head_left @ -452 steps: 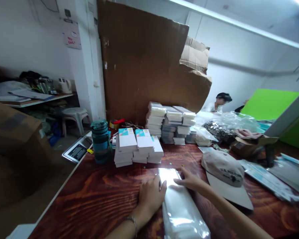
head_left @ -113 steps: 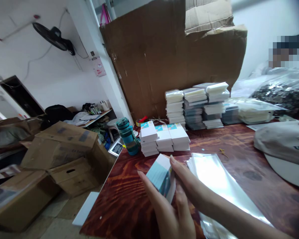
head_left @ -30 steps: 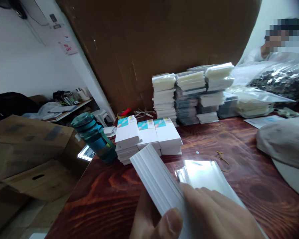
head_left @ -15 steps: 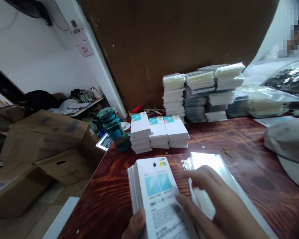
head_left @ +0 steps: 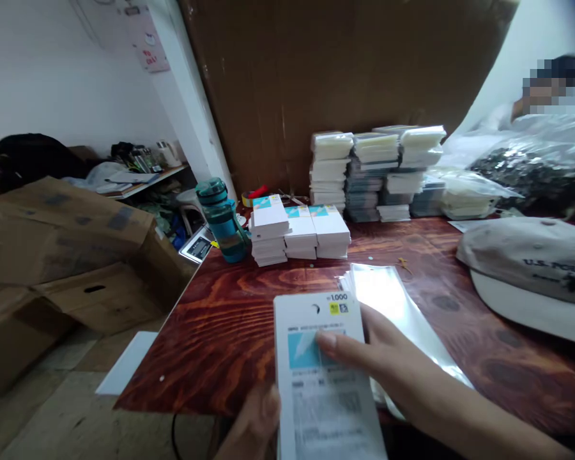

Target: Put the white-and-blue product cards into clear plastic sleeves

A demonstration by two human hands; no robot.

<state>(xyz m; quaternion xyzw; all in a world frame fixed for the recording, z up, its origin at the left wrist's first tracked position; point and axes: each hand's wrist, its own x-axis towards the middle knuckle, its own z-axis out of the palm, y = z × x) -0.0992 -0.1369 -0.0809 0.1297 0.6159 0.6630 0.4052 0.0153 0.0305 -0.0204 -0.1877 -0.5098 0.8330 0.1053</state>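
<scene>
A stack of white printed cards (head_left: 328, 396) with a hang hole, a "1,000" price mark and a blue picture is held upright near the table's front edge. My right hand (head_left: 378, 345) grips its upper right side, thumb across the front over the blue picture and fingers behind. My left hand (head_left: 256, 421), slightly blurred, holds the lower left edge with the thumb along the side; its other fingers are hidden. Clear plastic sleeves (head_left: 381, 287) lie flat on the table behind and beneath my right forearm.
Stacked white cards (head_left: 299, 236) stand beyond my hands, beside a teal water bottle (head_left: 223, 220). Taller bagged stacks (head_left: 371, 176) line the cardboard backing. A cap (head_left: 531, 275) rests at right. Cardboard boxes (head_left: 76, 249) fill the floor at left. Another person (head_left: 512, 118) is at far right.
My right hand has come from over the plastic sleeves onto the cards, thumb now on their front. The card stack is squared up and sits more upright. The view has shifted.
</scene>
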